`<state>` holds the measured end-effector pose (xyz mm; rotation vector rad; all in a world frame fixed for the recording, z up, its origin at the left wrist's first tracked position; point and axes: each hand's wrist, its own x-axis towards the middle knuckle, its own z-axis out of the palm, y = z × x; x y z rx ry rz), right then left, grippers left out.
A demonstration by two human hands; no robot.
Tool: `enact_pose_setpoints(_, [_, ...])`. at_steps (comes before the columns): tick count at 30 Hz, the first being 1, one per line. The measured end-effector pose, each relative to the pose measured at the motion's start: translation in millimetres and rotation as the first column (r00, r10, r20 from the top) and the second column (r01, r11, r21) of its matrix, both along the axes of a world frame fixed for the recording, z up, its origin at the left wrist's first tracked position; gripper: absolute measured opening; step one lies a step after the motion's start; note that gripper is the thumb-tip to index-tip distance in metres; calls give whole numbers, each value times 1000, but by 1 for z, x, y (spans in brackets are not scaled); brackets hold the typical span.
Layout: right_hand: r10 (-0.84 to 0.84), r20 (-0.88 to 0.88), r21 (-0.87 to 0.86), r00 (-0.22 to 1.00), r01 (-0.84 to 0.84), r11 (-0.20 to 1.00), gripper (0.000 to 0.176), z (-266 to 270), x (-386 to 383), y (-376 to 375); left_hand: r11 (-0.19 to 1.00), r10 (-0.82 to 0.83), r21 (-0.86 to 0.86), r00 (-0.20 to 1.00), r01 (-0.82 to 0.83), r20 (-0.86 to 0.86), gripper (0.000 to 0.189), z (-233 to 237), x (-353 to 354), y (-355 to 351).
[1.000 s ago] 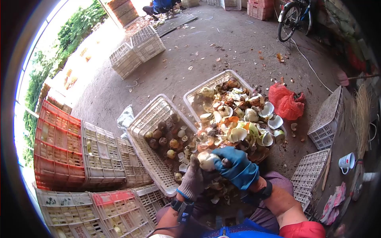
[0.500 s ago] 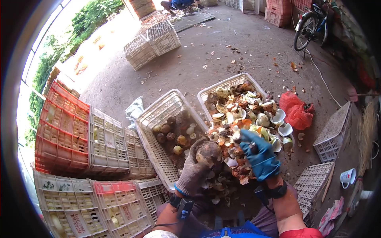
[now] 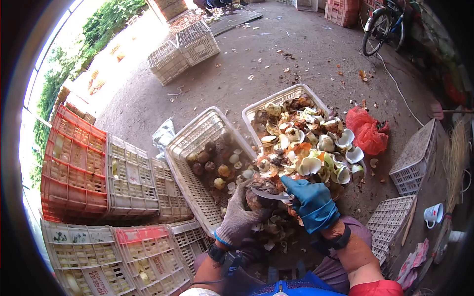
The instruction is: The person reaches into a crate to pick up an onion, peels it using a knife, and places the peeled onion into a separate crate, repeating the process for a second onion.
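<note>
My left hand [image 3: 237, 219], in a dirty grey knit glove, is closed around a dark-skinned onion [image 3: 256, 201]. My right hand [image 3: 313, 206], in a blue glove, grips a knife [image 3: 271, 196], whose curved blade lies against the top of the onion; its handle is mostly hidden by the fingers. Just beyond my left hand, a pale plastic crate [image 3: 190, 170] holds several whole onions [image 3: 223, 170]. A second pale crate [image 3: 284, 93], past my right hand, is heaped with onion peels and cut outer layers [image 3: 310, 166].
Stacked red crates [image 3: 74, 163] and white crates [image 3: 131, 172] stand at the left. A red mesh bag [image 3: 366, 132] lies right of the peels. Upturned crates [image 3: 412, 155], a white mug [image 3: 433, 215] and a broom [image 3: 454, 172] are farther right. A bicycle [image 3: 379, 30] stands behind.
My right hand has moved left and down toward the onion, bringing the blade onto it. A large white cut layer now shows on the heap. The view has shifted slightly.
</note>
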<state>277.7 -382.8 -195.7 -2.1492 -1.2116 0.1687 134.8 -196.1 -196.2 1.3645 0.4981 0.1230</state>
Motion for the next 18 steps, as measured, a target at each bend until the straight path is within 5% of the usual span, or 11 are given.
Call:
enact_pose_setpoints(2, [-42, -29, -136, 999, 38, 990, 45, 0, -1, -1, 1000, -6, 7, 1000, 6, -4, 81, -3, -3, 1])
enact_pose_setpoints(5, [-107, -517, 115, 849, 193, 974, 47, -42, 6, -4, 1000, -19, 7, 998, 18, 55, 80, 0, -3, 3])
enact_pose_setpoints(6, [-157, -482, 27, 862, 194, 981, 50, -31, 5, -5, 1000, -9, 27, 999, 8, 46, 80, 1, -1, 2])
enact_pose_setpoints(10, [-42, -87, 141, 995, 54, 988, 50, -18, -8, -1, 994, -3, 110, 1000, 3, -6, 86, -4, -1, 3])
enact_pose_setpoints(13, [-19, 91, -11, 996, 20, 1000, 52, -1, -14, 3, 990, 3, 143, 1000, 1, -25, 87, -3, 1, 0])
enact_pose_setpoints(18, [-27, 196, -91, 980, 46, 995, 52, 3, -21, 6, 977, 24, 213, 998, -12, -50, 84, -10, 2, -4])
